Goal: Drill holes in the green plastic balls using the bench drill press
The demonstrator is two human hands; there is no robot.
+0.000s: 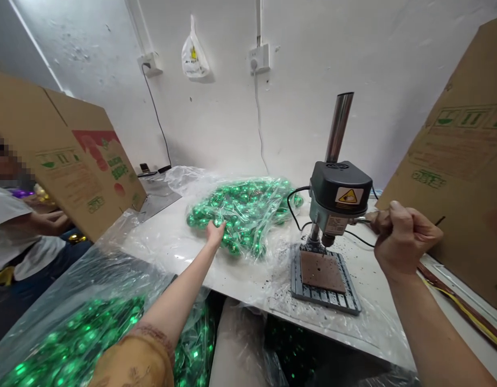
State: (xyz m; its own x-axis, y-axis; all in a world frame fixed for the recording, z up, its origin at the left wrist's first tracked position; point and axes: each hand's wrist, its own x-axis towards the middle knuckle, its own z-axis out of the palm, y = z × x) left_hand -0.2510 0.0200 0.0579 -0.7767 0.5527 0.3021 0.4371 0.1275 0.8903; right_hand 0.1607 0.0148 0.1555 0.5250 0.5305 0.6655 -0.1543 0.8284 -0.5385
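Shiny green round balls (204, 215): they sit in a heap on the white flat table (168, 244), partly under a see-through, crinkly plastic sheet (268, 228).
Left hand (215, 234): its fingers touch the near edge of the heap. I cannot tell if they pinch a ball.
How the balls feel: they look light, hard and smooth, so they may slip or roll. They might crack or dent if squeezed hard.
Where to hold a ball: around its fat middle, with soft fingertips.
The plastic: it looks thin, floppy and slick. It could stick to fingers, so a loose edge seems best to lift.
Black and grey metal drill on a stand (341, 188): it stands right of the heap and looks heavy and stiff.
Right hand (404, 236): it is curled in a fist around the drill's thin silver metal handle (360, 221). The outer end seems a good place to pull.
Brown square board (321, 271): it lies flat under the drill, on the grey grooved metal base (325, 302), and looks stiff.
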